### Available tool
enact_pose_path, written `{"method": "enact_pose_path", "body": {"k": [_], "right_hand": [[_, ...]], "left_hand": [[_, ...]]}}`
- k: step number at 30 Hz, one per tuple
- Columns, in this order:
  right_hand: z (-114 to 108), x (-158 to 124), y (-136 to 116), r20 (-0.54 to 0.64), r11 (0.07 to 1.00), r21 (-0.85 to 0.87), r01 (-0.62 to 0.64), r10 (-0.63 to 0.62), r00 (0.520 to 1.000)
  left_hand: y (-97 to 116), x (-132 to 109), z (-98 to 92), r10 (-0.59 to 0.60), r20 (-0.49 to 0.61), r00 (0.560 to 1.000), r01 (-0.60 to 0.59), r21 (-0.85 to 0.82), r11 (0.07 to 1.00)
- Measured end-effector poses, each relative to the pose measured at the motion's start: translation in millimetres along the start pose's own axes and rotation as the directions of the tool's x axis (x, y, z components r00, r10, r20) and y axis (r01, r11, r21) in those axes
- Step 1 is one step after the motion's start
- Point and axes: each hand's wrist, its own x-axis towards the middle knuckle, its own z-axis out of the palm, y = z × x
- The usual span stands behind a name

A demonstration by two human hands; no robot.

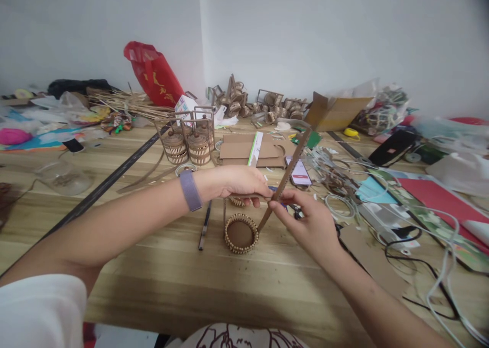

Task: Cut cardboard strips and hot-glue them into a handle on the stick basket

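A small round basket (241,234) of short sticks, with a brown cardboard base, rests on the table below my hands. From its right side a long brown cardboard strip (289,175) slants up and to the right. Partway up that strip, my right hand (311,220) grips it between thumb and fingers. My left hand (248,182), a purple band on its wrist, is closed at the same spot and pinches a thin brown piece that meets the strip; its exact shape is partly hidden. Behind the basket, the edge of another beaded-looking rim (237,201) shows under my left hand.
A craft knife (205,225) lies left of the basket. Finished-looking lidded baskets with frames (199,148) stand behind my left forearm. Flat cardboard (239,149), a phone (299,171), a cardboard box (338,113) and tangled white cables (451,256) lie around.
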Motion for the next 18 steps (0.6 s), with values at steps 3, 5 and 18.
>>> {"method": "enact_pose_path", "body": {"k": [3, 5, 18], "right_hand": [[0, 0, -3, -0.012, 0.995, -0.075, 0.059, -0.06, 0.998], [-1, 0, -4, 0.002, 0.992, -0.091, 0.093, -0.093, 0.996], [-7, 2, -3, 0.08, 0.999, -0.029, 0.038, -0.035, 0.996]], "left_hand": [[-2, 1, -2.1, 0.009, 0.017, 1.0, -0.009, -0.014, 1.0], [-4, 2, -4.3, 0.011, 0.035, 0.999, -0.01, -0.008, 1.0], [-12, 7, -12.3, 0.055, 0.124, 0.991, -0.045, -0.082, 0.996]]}}
